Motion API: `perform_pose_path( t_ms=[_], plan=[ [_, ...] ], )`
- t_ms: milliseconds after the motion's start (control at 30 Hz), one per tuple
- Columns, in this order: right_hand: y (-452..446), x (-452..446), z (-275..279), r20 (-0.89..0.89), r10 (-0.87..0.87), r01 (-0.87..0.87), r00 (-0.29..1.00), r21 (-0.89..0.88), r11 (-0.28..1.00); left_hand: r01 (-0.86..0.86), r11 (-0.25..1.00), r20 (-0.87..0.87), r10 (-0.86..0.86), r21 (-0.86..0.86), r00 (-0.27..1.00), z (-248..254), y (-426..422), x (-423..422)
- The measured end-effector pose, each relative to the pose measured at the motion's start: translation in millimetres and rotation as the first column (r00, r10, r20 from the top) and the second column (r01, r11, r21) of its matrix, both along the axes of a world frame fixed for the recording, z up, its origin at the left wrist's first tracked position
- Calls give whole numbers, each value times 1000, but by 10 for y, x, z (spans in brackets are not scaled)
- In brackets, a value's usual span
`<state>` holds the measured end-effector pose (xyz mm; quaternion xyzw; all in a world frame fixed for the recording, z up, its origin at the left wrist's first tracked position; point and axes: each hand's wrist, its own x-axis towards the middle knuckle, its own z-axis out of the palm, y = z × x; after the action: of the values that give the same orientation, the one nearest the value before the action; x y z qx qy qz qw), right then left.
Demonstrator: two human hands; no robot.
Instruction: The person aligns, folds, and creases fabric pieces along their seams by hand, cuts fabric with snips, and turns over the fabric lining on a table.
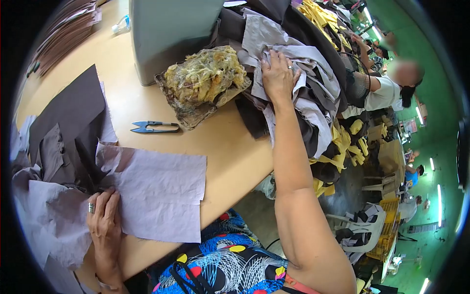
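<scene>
My left hand (104, 215), a ring on one finger, is at the table's near left. Its bent fingers are closed on the edge of lavender fabric (161, 188), where it meets dark grey fabric pieces (68, 117). My right arm reaches across to a heap of grey and lavender cut fabric (313, 63). There my right hand (280, 78) lies on top of the pile, fingers stretched out and thumb apart. Between the hands, thread snips (154, 127) lie on the table beside a bundle of yellow thread scraps (203, 76) on a worn cloth pad.
The grey sewing machine body (171, 39) stands at the table's back. Stacked brown sheets (68, 34) and a small clear bottle (121, 24) are at far left. A fan (355, 78), yellow fabric (342, 147) and a white chair (360, 228) are right, with people beyond.
</scene>
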<state>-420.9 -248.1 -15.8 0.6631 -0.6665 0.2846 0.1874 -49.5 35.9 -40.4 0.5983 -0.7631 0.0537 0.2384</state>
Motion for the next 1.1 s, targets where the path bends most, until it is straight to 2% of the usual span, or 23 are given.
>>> perform_pose_path(
  t_ms=[67,100,167,200,233,267,333,400,500,600,667,733,800,833,867,933,1000,1033,1067,1100],
  plan=[
    [84,74,64,83,92,-86,992,-64,994,2,1000,-14,-2,10,1000,4,5,1],
    [170,169,125,92,323,-284,942,-296,912,5,1000,-28,-4,16,1000,8,2,0],
    [682,653,507,-50,523,-488,851,-445,751,5,1000,-43,-5,2,999,9,-18,-9],
    [956,921,632,-87,677,-633,731,-456,625,9,1000,-46,-10,-12,999,-3,-26,-18],
    [1211,1124,552,-47,805,-763,592,-355,540,13,1000,-48,-14,-24,999,-16,-24,-26],
    [1335,1400,529,-157,892,-880,424,-304,364,14,1000,-45,-14,-7,999,-11,-18,-40],
    [1749,1869,477,-48,926,-916,375,135,378,11,1000,-41,-10,14,999,5,-17,-59],
    [1687,2203,141,-169,909,-854,381,313,416,23,999,-15,-22,24,1000,23,3,-51],
    [1481,2585,-294,-153,856,-803,494,298,516,36,999,-34,-35,38,999,35,16,-53],
    [1380,2586,-325,116,859,-852,499,243,463,1,996,-43,3,88,999,83,29,-63],
    [1381,2511,-290,234,806,-834,543,255,489,2,997,-81,3,71,997,44,24,-44],
    [1319,2441,-288,298,833,-884,466,125,450,21,997,-80,-15,72,997,21,29,-8],
    [1209,2411,-352,390,817,-904,426,147,401,43,997,-37,-40,62,998,8,35,13],
    [1206,2412,-191,526,714,-886,462,302,351,49,997,-17,-48,51,999,22,37,22],
    [1203,2403,-34,626,583,-851,518,449,274,33,998,-80,-28,56,996,36,40,6],
    [1186,2385,-57,702,561,-896,440,388,217,52,997,-98,-46,58,994,-3,38,19],
    [1187,2393,-174,521,713,-882,469,316,349,42,996,-117,-33,74,993,24,49,20],
    [1189,2407,-142,366,740,-812,564,409,417,42,996,-125,-32,80,992,34,53,26],
    [1184,2412,-173,243,758,-775,605,398,491,33,997,-122,-25,66,992,23,45,26],
    [1195,2408,-97,346,712,-767,611,483,422,27,998,-118,-21,51,993,4,35,27]
  ],
)
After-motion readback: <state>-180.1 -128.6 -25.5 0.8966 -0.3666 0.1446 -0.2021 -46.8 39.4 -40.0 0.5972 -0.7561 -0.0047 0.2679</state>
